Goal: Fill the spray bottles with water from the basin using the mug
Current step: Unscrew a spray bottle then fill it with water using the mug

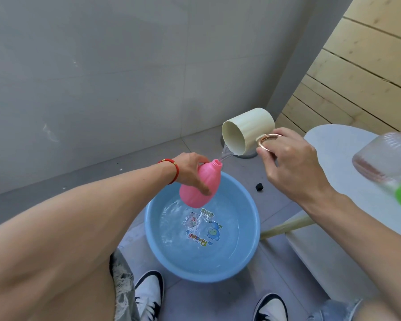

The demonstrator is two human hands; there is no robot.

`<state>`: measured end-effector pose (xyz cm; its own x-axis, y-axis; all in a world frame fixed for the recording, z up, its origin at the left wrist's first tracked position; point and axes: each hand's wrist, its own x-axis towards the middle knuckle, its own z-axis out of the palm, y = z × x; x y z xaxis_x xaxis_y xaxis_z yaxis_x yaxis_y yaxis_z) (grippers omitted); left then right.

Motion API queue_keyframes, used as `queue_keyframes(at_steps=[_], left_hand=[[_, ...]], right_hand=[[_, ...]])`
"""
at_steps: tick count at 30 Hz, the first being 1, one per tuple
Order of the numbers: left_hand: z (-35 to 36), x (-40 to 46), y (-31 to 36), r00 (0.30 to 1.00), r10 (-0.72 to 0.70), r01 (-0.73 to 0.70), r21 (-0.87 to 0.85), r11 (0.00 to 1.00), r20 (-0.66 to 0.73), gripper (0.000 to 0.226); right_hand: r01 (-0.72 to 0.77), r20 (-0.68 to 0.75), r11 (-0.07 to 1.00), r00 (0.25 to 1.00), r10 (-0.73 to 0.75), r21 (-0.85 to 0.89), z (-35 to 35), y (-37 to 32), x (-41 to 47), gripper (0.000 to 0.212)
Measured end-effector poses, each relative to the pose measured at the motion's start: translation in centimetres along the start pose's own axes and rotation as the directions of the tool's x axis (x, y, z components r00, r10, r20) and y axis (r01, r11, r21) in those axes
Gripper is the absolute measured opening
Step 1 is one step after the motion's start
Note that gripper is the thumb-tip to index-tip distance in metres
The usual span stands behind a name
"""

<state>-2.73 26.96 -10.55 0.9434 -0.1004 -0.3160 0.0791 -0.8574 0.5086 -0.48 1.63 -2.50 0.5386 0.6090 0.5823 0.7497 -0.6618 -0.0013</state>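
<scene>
My left hand [190,169] grips a pink spray bottle [199,184] without its top, tilted with its open neck up and to the right, above the far rim of the blue basin [250,246]. My right hand [289,163] holds a cream mug [245,133] by its gold ring handle. The mug is tipped on its side, and a thin stream of water runs from its lip into the bottle's neck. The basin stands on the floor and holds rippling water over cartoon stickers.
A white round table [333,158] is at the right, with a clear bottle with a green part [389,163] blurred at its edge. A small black object [259,186] lies on the grey floor. My two shoes [148,295] stand near the basin. A grey wall is behind.
</scene>
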Motion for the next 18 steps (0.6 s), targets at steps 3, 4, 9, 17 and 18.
queue_keyframes(at_steps=[3,4,9,17,18], left_hand=[[-0.1,0.0,0.0,1.0,-0.002,0.002,-0.003,1.0,-0.003,0.064],[-0.1,0.0,0.0,1.0,-0.006,0.006,-0.007,1.0,-0.006,0.065],[-0.2,-0.1,-0.2,1.0,-0.023,0.023,-0.024,0.999,0.003,0.067],[-0.1,-0.4,-0.6,0.998,-0.064,0.064,-0.007,0.998,-0.004,0.062],[0.0,-0.4,-0.9,0.997,-0.081,0.081,0.007,0.997,-0.013,0.062]], right_hand=[[0.063,-0.01,0.996,0.998,-0.064,-0.058,0.0,-0.1,-0.1,0.027],[0.085,-0.012,0.993,0.996,-0.086,-0.082,-0.1,-0.3,-0.1,0.027],[0.187,0.016,0.96,0.982,-0.188,-0.209,0.2,-0.5,-0.3,0.027],[0.003,0.117,0.998,0.993,0.004,-0.059,3.3,-0.4,0.4,0.031],[-0.099,0.205,0.994,0.973,0.106,-0.043,4.7,0.2,0.7,0.035]])
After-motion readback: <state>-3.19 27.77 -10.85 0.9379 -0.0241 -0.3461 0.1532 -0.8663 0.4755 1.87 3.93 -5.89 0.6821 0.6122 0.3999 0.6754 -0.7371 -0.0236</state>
